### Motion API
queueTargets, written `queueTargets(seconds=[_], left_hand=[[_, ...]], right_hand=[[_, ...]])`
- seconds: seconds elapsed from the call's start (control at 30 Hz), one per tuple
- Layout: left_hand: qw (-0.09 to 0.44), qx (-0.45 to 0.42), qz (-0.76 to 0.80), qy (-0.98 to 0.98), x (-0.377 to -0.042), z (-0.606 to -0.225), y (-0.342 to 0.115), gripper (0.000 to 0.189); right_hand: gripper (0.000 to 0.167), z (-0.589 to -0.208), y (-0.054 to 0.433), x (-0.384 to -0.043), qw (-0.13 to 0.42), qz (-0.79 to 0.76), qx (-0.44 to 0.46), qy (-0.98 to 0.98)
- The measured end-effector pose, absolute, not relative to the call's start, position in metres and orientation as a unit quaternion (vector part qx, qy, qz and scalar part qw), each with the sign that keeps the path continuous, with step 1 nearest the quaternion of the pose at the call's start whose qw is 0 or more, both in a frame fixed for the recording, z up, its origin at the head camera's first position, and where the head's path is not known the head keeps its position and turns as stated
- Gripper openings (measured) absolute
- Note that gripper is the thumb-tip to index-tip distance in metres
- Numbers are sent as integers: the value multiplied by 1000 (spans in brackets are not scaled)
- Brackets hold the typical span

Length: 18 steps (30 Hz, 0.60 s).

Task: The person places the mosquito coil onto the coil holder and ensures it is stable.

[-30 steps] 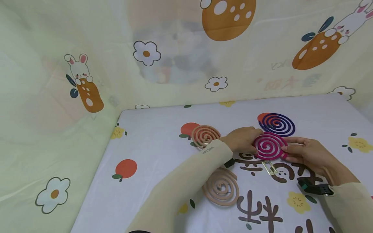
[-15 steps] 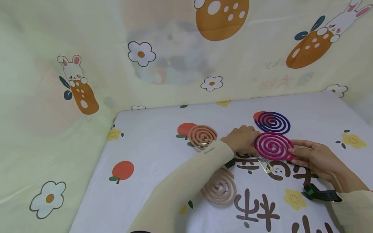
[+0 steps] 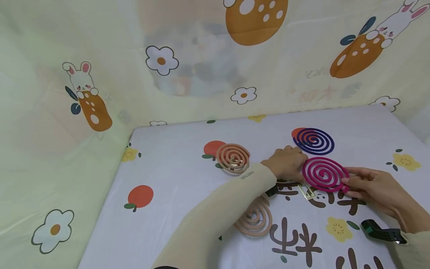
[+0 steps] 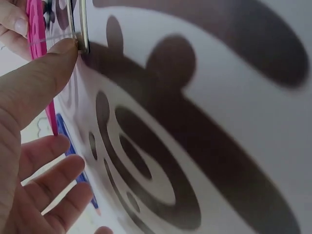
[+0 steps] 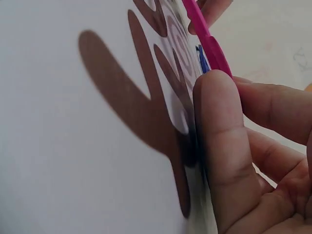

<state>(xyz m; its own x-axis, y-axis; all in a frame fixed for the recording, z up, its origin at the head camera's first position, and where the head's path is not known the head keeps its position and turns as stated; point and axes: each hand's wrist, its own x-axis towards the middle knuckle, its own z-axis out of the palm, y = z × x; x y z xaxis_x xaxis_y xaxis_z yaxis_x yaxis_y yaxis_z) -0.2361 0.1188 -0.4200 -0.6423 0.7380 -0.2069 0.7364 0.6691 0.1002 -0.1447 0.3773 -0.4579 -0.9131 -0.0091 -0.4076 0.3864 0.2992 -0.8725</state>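
In the head view, a magenta mosquito coil (image 3: pixel 324 174) is held just over the tablecloth. My right hand (image 3: pixel 377 188) pinches its outer end between thumb (image 5: pixel 219 122) and fingers. My left hand (image 3: pixel 287 164) is at the coil's opposite edge, its thumb (image 4: pixel 53 68) crossing in front of the coil and the other fingers loosely spread, one fingertip right at the rim. Beneath the coil's left side lies a small gold metal coil stand (image 3: pixel 306 191), close to the left thumb. Just behind is a dark blue mosquito coil (image 3: pixel 314 142), flat on the cloth.
Left of my left hand lies a tan coil (image 3: pixel 233 158) with a shiny metal piece at its middle. A second tan coil (image 3: pixel 254 216) is partly hidden by my left sleeve (image 3: pixel 215 220). Patterned cloth walls (image 3: pixel 198 33) rise behind the table.
The magenta coil has shifted right and slightly toward me with my right hand. My left hand has followed a little to the right. The other coils have stayed put.
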Motion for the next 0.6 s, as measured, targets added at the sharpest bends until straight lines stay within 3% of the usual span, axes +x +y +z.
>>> queueTargets(seconds=[0.07,0.6], left_hand=[[114,408,0,906,-234,-421,121,57],[153,397,-15,905,-229,-425,129,66]], right_hand=[[70,-457,379,-143,168,-556,114,806],[65,-457,388,-133,153,-436,111,880]])
